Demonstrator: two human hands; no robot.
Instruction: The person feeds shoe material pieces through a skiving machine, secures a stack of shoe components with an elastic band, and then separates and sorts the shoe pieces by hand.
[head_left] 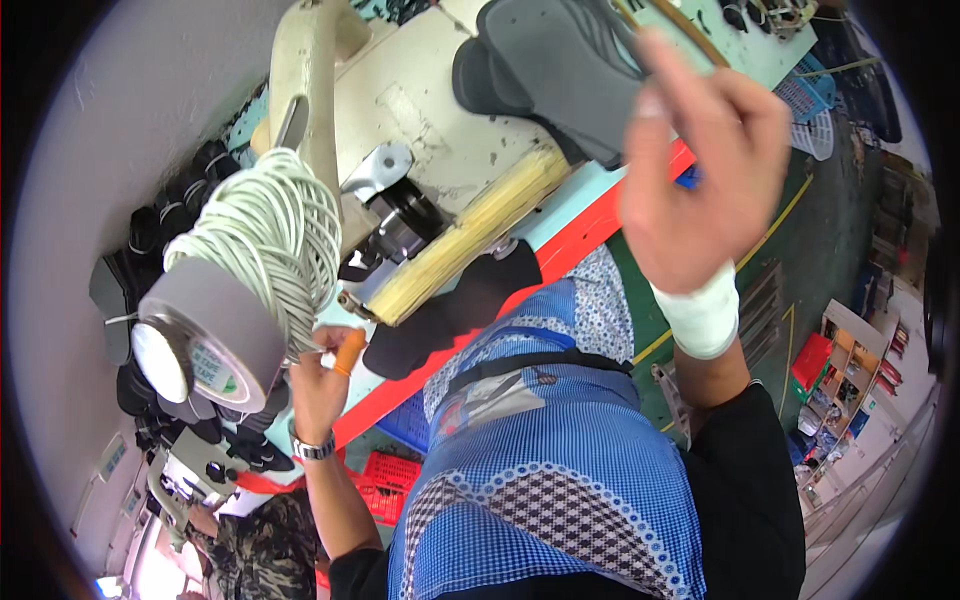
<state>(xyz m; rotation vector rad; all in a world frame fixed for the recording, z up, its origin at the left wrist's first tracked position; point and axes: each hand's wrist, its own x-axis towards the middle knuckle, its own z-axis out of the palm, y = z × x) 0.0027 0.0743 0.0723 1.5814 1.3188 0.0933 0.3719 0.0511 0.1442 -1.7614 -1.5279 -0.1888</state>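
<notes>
Grey pieces [565, 75] beside right hand [705, 190]

1. Here's the pale-green workbench [572, 207], a cream sewing machine [303, 65] standing on it.
2. Over right, grey sole-shaped pieces [570, 80] lie overlapping.
3. Closer in, a black piece [405, 345] rests beside the red edge [580, 232].

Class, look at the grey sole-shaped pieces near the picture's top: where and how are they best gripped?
Probably by the right-hand edge of the grey sole-shaped pieces, coming from the right, where the right hand is: thumb on the flat upper face, fingers underneath. They look thin and broad and lie layered, so an edge pinch suits.
</notes>
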